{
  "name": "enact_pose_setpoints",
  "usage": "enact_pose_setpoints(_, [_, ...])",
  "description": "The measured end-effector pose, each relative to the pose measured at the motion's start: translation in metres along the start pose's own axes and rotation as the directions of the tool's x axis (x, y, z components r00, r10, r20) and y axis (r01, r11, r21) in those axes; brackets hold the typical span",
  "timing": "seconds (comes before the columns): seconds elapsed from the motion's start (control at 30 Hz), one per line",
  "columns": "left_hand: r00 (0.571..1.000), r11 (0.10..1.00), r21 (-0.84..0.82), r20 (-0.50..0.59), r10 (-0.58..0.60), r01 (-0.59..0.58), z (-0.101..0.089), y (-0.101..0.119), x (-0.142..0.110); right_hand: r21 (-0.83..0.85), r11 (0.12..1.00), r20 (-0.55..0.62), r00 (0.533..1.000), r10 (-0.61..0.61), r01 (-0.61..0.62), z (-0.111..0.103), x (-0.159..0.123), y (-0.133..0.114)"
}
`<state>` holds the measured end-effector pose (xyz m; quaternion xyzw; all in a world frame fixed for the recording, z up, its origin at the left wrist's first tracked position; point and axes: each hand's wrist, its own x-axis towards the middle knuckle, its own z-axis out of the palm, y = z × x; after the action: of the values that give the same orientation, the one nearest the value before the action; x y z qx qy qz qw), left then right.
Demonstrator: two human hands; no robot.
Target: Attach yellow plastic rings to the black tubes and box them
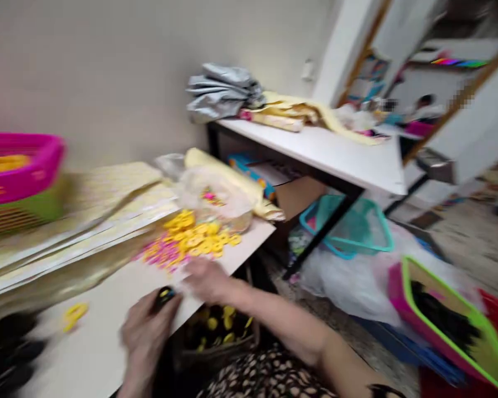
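Observation:
My left hand [149, 326], low over the pale tabletop [103, 309], has its fingers closed round a small black piece [165, 295] with a yellow spot on it. The exact kind of this piece is unclear. My right hand [204, 279] is at the table's edge, by a heap of small pink pieces [164, 251]; blur hides its fingertips and anything in them. Just behind lies a pile of yellow ring-shaped pieces [203, 236]. A pair of yellow pieces [74, 315] lies apart on the left, near a dark heap [12, 354].
A pink and green basket [25, 188] holds yellow pieces. Patterned sheets [108, 210] and a clear bag [216, 193] lie behind the piles. Below the edge is a container [216, 345] with black and yellow pieces. Another table [315, 152] and a turquoise basket [357, 221] stand right.

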<state>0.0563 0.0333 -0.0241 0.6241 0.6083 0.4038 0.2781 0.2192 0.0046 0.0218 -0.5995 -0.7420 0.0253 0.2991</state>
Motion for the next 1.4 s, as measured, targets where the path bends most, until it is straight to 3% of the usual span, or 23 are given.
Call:
enact_pose_setpoints(0.07, [0.999,0.991,0.129,0.002,-0.037,0.036,-0.025,-0.029,-0.003,0.079,0.993,-0.051,0.995,0.088,-0.084,0.024,-0.006,-0.002])
enact_pose_setpoints(0.13, [1.000,0.986,0.166,0.008,-0.013,0.012,-0.030,-0.041,-0.003,0.094,0.969,-0.125,0.963,0.238,-0.227,0.031,-0.014,0.014])
enact_pose_setpoints(0.23, [1.000,0.984,0.178,0.016,0.024,-0.027,-0.025,-0.043,-0.002,0.049,0.899,-0.208,0.876,0.435,-0.435,0.026,-0.023,0.045])
enact_pose_setpoints(0.47, [0.999,0.985,0.168,0.028,0.039,-0.043,-0.024,-0.045,-0.003,0.016,0.811,-0.260,0.780,0.569,-0.585,0.025,-0.004,0.074])
enact_pose_setpoints(0.6, [1.000,0.992,0.127,0.019,0.022,-0.024,-0.026,-0.047,-0.002,0.050,0.804,-0.262,0.769,0.584,-0.593,0.028,0.002,0.089])
enact_pose_setpoints(0.7, [0.997,0.997,0.030,-0.019,0.074,-0.073,-0.030,-0.047,-0.002,0.084,0.824,-0.320,0.768,0.555,-0.561,0.026,0.000,0.096])
enact_pose_setpoints(0.83, [0.960,0.977,-0.142,-0.254,0.118,-0.158,-0.038,-0.038,-0.015,0.092,0.866,-0.424,0.768,0.480,-0.491,0.016,-0.007,0.087])
enact_pose_setpoints(0.93, [0.931,0.954,-0.270,-0.363,0.028,-0.134,-0.041,-0.012,-0.038,0.082,0.949,-0.486,0.818,0.306,-0.305,0.010,-0.018,0.062])
enact_pose_setpoints(1.0, [0.978,0.887,-0.460,-0.173,-0.114,0.022,-0.039,0.013,-0.055,0.079,0.993,-0.478,0.871,0.115,-0.088,0.009,-0.029,0.037])
enact_pose_setpoints(1.03, [0.977,0.810,-0.566,-0.032,-0.209,0.155,-0.037,0.025,-0.062,0.091,0.996,-0.435,0.900,0.035,0.005,0.009,-0.035,0.023])
enact_pose_setpoints(1.1, [0.912,0.580,-0.707,0.266,-0.313,0.405,-0.032,0.043,-0.069,0.134,0.977,-0.315,0.942,-0.117,0.167,0.011,-0.049,-0.005])
enact_pose_setpoints(1.17, [0.843,0.409,-0.739,0.438,-0.312,0.536,-0.030,0.050,-0.070,0.201,0.940,-0.226,0.947,-0.230,0.276,0.013,-0.060,-0.028])
enact_pose_setpoints(1.27, [0.808,0.329,-0.744,0.481,-0.341,0.582,-0.033,0.042,-0.067,0.360,0.888,-0.132,0.958,-0.254,0.285,0.015,-0.065,-0.046])
enact_pose_setpoints(1.4, [0.822,0.372,-0.753,0.383,-0.421,0.542,-0.044,0.026,-0.060,0.541,0.827,-0.011,0.984,-0.177,0.155,0.017,-0.051,-0.054])
